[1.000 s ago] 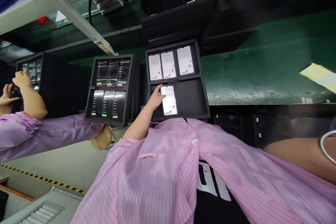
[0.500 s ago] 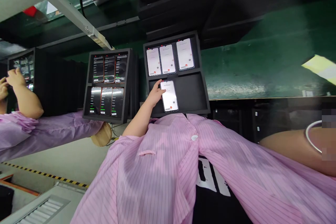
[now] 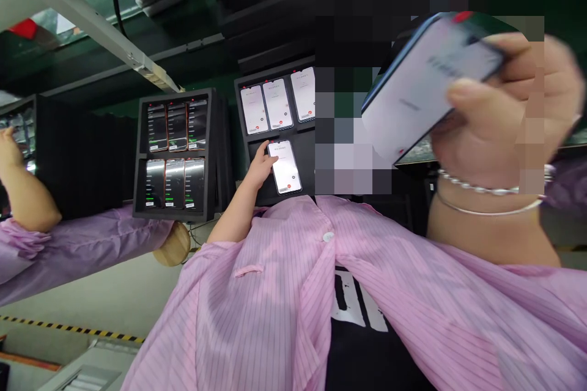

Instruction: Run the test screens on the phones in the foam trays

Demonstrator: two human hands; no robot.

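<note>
My left hand [image 3: 260,165] rests on the upper left corner of a white-screened smartphone [image 3: 285,168], which lies tilted in the lower compartment of a black foam tray [image 3: 239,110]. Above it, the upper compartment holds a row of lit smartphones [image 3: 266,109], partly hidden by a pixelated patch. My right hand [image 3: 486,122], very close to the camera and blurred, grips a second smartphone [image 3: 413,88] with its white screen facing me. Silver bracelets circle that wrist.
A second black tray [image 3: 174,153] with several phones stands to the left. Farther left, a co-worker's pink-sleeved arm [image 3: 27,201] reaches into another tray. A green surface, black shelving and a metal rack beam [image 3: 92,24] lie beyond the trays.
My right hand has risen into the near view at the right, now showing a phone in its grip. My left hand stays on the tray phone, and the whole scene has shifted slightly left.
</note>
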